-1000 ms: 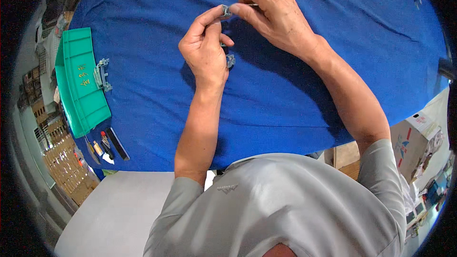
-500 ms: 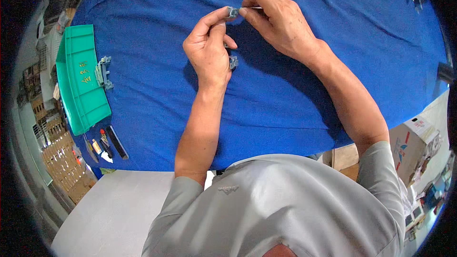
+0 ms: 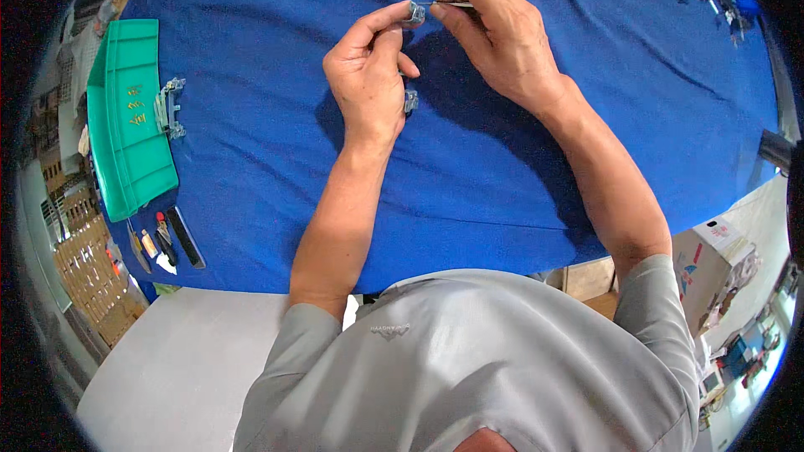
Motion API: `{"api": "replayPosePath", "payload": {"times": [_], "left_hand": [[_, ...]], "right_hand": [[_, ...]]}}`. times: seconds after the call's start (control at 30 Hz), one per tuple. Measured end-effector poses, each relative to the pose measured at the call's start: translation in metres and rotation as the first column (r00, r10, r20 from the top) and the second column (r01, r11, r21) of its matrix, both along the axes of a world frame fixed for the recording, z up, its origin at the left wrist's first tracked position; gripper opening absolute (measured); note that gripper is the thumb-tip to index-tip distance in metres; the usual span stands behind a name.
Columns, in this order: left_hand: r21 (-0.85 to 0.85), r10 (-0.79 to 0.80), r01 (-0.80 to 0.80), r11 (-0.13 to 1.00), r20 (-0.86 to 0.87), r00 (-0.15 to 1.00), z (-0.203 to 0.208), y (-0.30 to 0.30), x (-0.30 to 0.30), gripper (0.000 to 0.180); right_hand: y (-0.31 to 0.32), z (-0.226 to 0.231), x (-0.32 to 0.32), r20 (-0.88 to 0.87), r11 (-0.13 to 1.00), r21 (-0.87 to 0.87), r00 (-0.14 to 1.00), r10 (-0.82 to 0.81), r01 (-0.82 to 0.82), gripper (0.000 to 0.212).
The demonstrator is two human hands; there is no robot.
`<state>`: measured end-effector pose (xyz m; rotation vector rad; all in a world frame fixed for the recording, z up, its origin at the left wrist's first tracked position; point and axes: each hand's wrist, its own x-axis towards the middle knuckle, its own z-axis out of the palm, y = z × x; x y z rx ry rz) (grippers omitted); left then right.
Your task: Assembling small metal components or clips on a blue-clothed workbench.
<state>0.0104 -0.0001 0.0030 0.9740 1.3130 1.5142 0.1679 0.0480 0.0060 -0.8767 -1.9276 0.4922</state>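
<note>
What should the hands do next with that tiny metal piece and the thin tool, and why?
Probably ease the thin metal tool a little further into the small metal part. The left hand pinches the part above the blue cloth, and the right hand points the tool's tip right at it. They look just about touching, so a gentle push seems next.

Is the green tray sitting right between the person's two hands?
No, the green tray lies far off at the cloth's left edge, apart from both hands.
</note>
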Motion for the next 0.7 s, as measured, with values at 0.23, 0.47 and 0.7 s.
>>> {"api": "replayPosePath", "payload": {"times": [0.23,0.47,0.7], "left_hand": [[-0.021,0.009,-0.010,1.000,-0.050,0.999,-0.002,0.001,0.003,0.024],[-0.003,0.032,-0.032,0.999,-0.036,0.999,-0.003,-0.001,-0.003,0.026],[0.030,0.020,-0.018,0.999,-0.085,0.996,-0.004,-0.002,0.000,0.027]], "right_hand": [[0.001,-0.007,-0.003,0.032,0.999,-0.034,0.999,-0.011,0.012,0.014],[-0.003,-0.011,-0.010,-0.018,0.996,-0.087,1.000,-0.008,0.006,0.016],[-0.005,-0.011,-0.008,0.015,0.997,-0.067,1.000,-0.021,0.022,0.017]]}}
